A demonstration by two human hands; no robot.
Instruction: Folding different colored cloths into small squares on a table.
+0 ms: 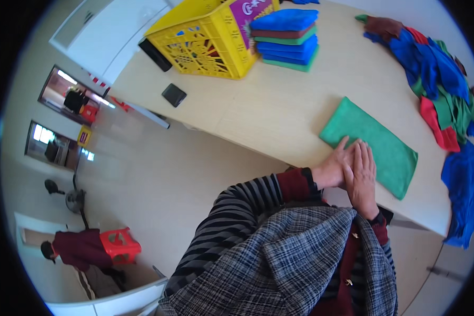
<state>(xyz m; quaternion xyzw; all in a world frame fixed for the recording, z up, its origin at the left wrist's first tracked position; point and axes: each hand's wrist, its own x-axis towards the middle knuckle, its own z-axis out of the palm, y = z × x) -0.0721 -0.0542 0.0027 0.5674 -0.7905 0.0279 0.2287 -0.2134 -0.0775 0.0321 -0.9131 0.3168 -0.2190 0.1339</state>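
Find green cloth flat on table, near right; find right hand flat, straight-fingered at cloth's near edge, overlapping left hand; cannot tell left grip with fingers partly covered.

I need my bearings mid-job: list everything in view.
Table: 1, pale wood, centre right
Green cloth: 1, green, right of centre
Crate: 1, yellow, top centre
Cloth stack: 1, blue, green, brown, beside crate
Flat item: 1, black, table's left part
Long item: 1, black, left of crate
Loose cloths: several, blue, green, red, brown, right edge
Cabinet: 1, white, top left
Windows: 2, dark-framed, left
Fan-like stand: 1, dark, left
Stool: at least 1, red, lower left
Other person: 1, dark red top, by stool
Checked garment: 1, grey, bottom
Left hand: 1, bare, at green cloth's near edge
Right hand: 1, bare, overlapping left hand
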